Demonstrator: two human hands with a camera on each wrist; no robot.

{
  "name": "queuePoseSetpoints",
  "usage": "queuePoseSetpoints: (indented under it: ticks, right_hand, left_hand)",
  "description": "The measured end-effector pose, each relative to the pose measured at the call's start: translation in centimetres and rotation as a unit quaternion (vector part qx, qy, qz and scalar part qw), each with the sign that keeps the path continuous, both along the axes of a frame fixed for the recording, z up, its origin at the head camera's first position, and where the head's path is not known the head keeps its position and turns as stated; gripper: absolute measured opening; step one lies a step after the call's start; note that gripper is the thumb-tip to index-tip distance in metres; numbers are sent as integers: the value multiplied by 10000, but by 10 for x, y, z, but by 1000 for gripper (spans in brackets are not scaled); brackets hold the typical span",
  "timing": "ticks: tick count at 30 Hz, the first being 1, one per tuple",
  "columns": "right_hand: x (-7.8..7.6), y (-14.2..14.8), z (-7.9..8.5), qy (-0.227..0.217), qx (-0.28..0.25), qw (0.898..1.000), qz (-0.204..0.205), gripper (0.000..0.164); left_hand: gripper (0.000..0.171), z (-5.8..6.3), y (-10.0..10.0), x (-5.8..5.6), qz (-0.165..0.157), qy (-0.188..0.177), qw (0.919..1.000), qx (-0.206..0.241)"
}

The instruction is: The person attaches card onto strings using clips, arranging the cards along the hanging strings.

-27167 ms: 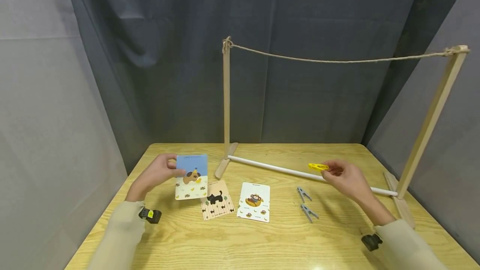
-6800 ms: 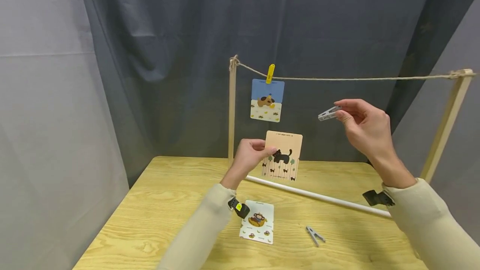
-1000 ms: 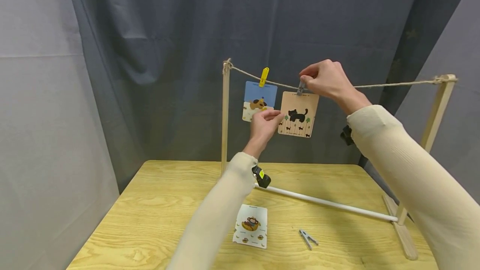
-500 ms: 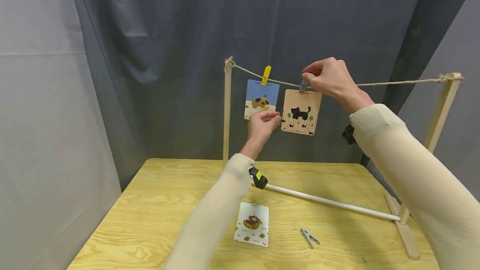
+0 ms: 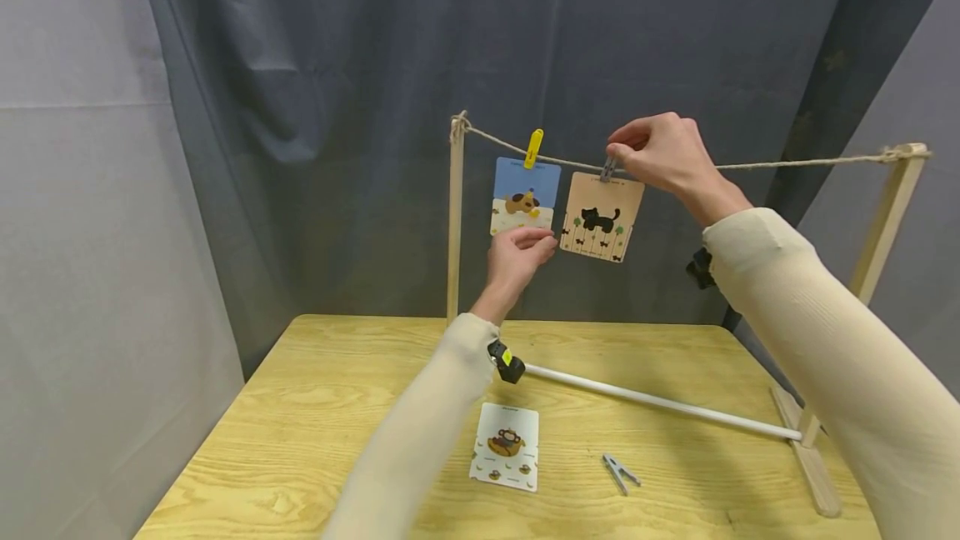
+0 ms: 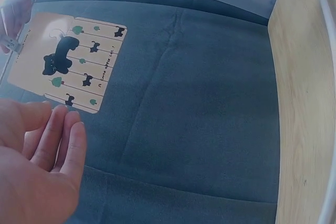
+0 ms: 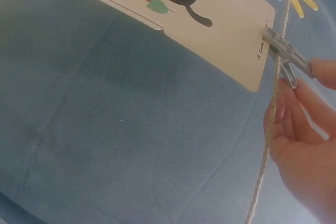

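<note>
My right hand pinches a grey clothespin whose jaws sit over the twine and the top edge of the cat card. That peach card hangs from the twine, slightly tilted. Just off its lower left corner is my left hand, fingers loosely bent with nothing between them; the left wrist view shows its fingertips apart from the card. To the left hangs the blue dog card, held on the twine by a yellow clothespin; the left hand overlaps its bottom edge in the head view.
A white monkey card and a second grey clothespin lie on the wooden table. The twine runs between two wooden posts, joined below by a white rod. A dark curtain hangs behind.
Since the oldest frame, the dog card and then the cat card have gone from the hands and table onto the twine. In the last second my left hand let go of the cat card and drew slightly left.
</note>
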State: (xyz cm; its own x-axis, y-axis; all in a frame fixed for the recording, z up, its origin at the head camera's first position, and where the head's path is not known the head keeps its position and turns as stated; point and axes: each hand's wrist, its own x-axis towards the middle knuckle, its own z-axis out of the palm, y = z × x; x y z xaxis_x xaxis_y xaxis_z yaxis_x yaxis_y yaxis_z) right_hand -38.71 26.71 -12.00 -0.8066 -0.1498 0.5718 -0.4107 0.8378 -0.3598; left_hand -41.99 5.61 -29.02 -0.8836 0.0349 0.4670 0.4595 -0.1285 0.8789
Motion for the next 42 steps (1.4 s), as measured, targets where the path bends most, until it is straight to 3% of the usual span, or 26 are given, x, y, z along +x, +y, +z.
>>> queuePoseSetpoints:
  ticks: [22,26,33,42]
  right_hand:
    - [5,0,-2,217,-202,9996,-17,49]
    - [11,-3,-5,506,-306,9982,-38,46]
    - [26,-11,-14,1405,-661,9878,-68,37]
    - [46,-23,-37,1761,-762,9811,263,31]
  left_hand:
    - [22,-24,-35,7,122,30,9988,-472]
    - [21,-29,-43,11,101,21,9979,-642]
    - [18,-39,-57,17,27,4,9974,-722]
    - [20,-57,-72,27,158,-195,9923,-1212]
